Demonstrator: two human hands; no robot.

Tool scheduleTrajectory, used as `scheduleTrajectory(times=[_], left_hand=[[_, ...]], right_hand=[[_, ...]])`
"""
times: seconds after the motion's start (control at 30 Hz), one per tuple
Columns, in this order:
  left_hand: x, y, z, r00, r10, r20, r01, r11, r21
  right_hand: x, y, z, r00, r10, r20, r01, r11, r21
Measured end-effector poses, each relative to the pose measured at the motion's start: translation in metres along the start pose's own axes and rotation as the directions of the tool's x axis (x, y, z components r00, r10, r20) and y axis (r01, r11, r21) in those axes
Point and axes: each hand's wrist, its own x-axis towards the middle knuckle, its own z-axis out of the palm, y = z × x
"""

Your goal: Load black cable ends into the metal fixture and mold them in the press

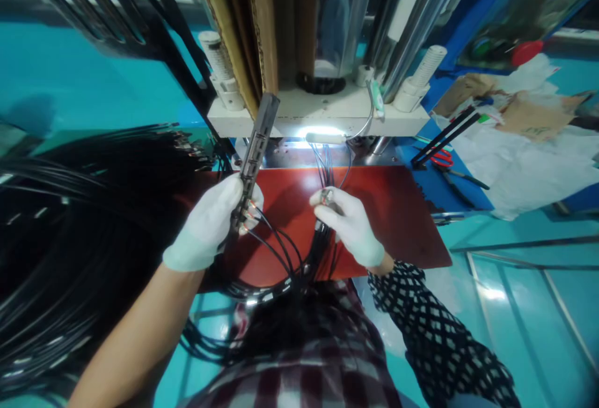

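Observation:
My left hand (206, 226), in a white glove, is closed round the lower end of a long dark slotted bar (258, 140), tilted up and to the right. Several black cables (276, 255) with coppery ends run to the bar beside my left fingers. My right hand (349, 222), also gloved, has thumb and fingers pinched on the end of a black cable bundle (319, 242); the exact ends between the fingertips are small and blurred. Thin wires (326, 165) stretch from there toward the press. Below both hands lies a red-brown board (388, 221).
A lit lamp (326, 138) shines under the press's white plate (281, 124). A big heap of black cables (79, 227) fills the left side. At right are red-handled scissors (441, 157), pliers (461, 184) and white plastic bags (528, 158). Cardboard (264, 27) stands against the press.

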Motion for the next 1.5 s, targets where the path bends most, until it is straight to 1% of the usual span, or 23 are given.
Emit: scheduleTrajectory(times=[0.03, 0.1, 0.17, 0.23, 0.3, 0.4, 0.47, 0.53, 0.6, 0.67, 0.77, 0.8, 0.87, 0.93, 1.0, 1.07, 1.1, 1.13, 1.23, 1.3, 1.33, 1.4, 1.5], left_hand=[[0.0, 0.0, 0.0, 1.0, -0.001, 0.003, 0.001, 1.0, 0.021], [0.0, -0.001, 0.0, 1.0, -0.001, 0.021, 0.0, 0.998, 0.058], [0.0, -0.003, 0.001, 0.999, -0.005, 0.044, 0.002, 0.998, 0.068], [0.001, -0.004, 0.002, 0.998, -0.015, 0.06, 0.011, 0.998, 0.062], [0.002, -0.005, 0.002, 0.997, -0.014, 0.074, 0.008, 0.997, 0.08], [0.004, -0.006, 0.003, 0.996, 0.0, 0.085, -0.009, 0.995, 0.101], [0.005, -0.006, 0.003, 0.996, -0.004, 0.089, -0.005, 0.995, 0.096], [0.006, -0.008, 0.004, 0.996, -0.019, 0.091, 0.01, 0.996, 0.091], [0.007, -0.01, 0.004, 0.995, -0.034, 0.095, 0.026, 0.996, 0.084], [0.007, -0.013, 0.004, 0.994, -0.051, 0.1, 0.045, 0.997, 0.06], [0.008, -0.017, 0.004, 0.991, -0.075, 0.107, 0.074, 0.997, 0.009], [0.008, -0.018, 0.003, 0.991, -0.078, 0.112, 0.078, 0.997, 0.004], [0.008, -0.019, 0.002, 0.99, -0.077, 0.121, 0.076, 0.997, 0.009], [0.008, -0.018, 0.001, 0.99, -0.069, 0.12, 0.066, 0.997, 0.026], [0.009, -0.016, -0.001, 0.993, -0.056, 0.106, 0.051, 0.998, 0.049], [0.011, -0.014, -0.002, 0.995, -0.044, 0.095, 0.038, 0.997, 0.066], [0.012, -0.013, -0.002, 0.995, -0.037, 0.094, 0.031, 0.997, 0.069], [0.013, -0.012, -0.002, 0.994, -0.036, 0.1, 0.029, 0.997, 0.072], [0.016, -0.014, 0.001, 0.987, -0.058, 0.152, 0.047, 0.996, 0.074], [0.017, -0.017, 0.004, 0.975, -0.09, 0.203, 0.08, 0.995, 0.058], [0.017, -0.019, 0.006, 0.967, -0.105, 0.232, 0.098, 0.994, 0.041], [0.017, -0.023, 0.009, 0.95, -0.123, 0.286, 0.127, 0.992, 0.004], [0.017, -0.026, 0.014, 0.925, -0.135, 0.355, 0.157, 0.987, -0.033]], right_hand=[[0.005, 0.001, 0.001, 0.999, -0.027, -0.017, 0.026, 0.999, -0.031], [0.016, 0.004, 0.0, 0.999, -0.015, 0.045, 0.018, 0.998, -0.064], [0.024, 0.008, -0.005, 0.988, 0.107, 0.11, -0.097, 0.991, -0.094], [0.028, 0.013, -0.012, 0.962, 0.224, 0.156, -0.214, 0.974, -0.078], [0.027, 0.017, -0.016, 0.94, 0.263, 0.219, -0.264, 0.964, -0.023], [0.021, 0.018, -0.018, 0.909, 0.271, 0.317, -0.295, 0.955, 0.031], [0.018, 0.019, -0.015, 0.91, 0.259, 0.325, -0.284, 0.958, 0.031], [0.016, 0.021, -0.013, 0.922, 0.26, 0.288, -0.269, 0.963, -0.01], [0.016, 0.022, -0.011, 0.921, 0.29, 0.259, -0.282, 0.957, -0.066], [0.016, 0.022, -0.011, 0.896, 0.339, 0.288, -0.332, 0.94, -0.074], [0.016, 0.021, -0.011, 0.84, 0.392, 0.374, -0.41, 0.912, -0.034], [0.016, 0.02, -0.011, 0.839, 0.397, 0.372, -0.412, 0.91, -0.042], [0.015, 0.017, -0.011, 0.857, 0.39, 0.335, -0.385, 0.919, -0.087], [0.013, 0.014, -0.011, 0.872, 0.362, 0.33, -0.36, 0.93, -0.069], [0.009, 0.012, -0.012, 0.886, 0.274, 0.375, -0.325, 0.942, 0.079], [0.007, 0.012, -0.012, 0.898, 0.183, 0.401, -0.298, 0.922, 0.248], [0.007, 0.013, -0.011, 0.897, 0.174, 0.408, -0.308, 0.905, 0.293], [0.009, 0.014, -0.01, 0.891, 0.196, 0.41, -0.338, 0.888, 0.311], [0.019, 0.02, -0.004, 0.854, 0.348, 0.387, -0.478, 0.819, 0.318], [0.028, 0.022, 0.004, 0.846, 0.407, 0.344, -0.519, 0.774, 0.363], [0.032, 0.023, 0.008, 0.843, 0.431, 0.323, -0.531, 0.767, 0.36], [0.038, 0.022, 0.018, 0.856, 0.444, 0.264, -0.51, 0.809, 0.292], [0.04, 0.017, 0.03, 0.921, 0.357, 0.157, -0.376, 0.92, 0.109]])
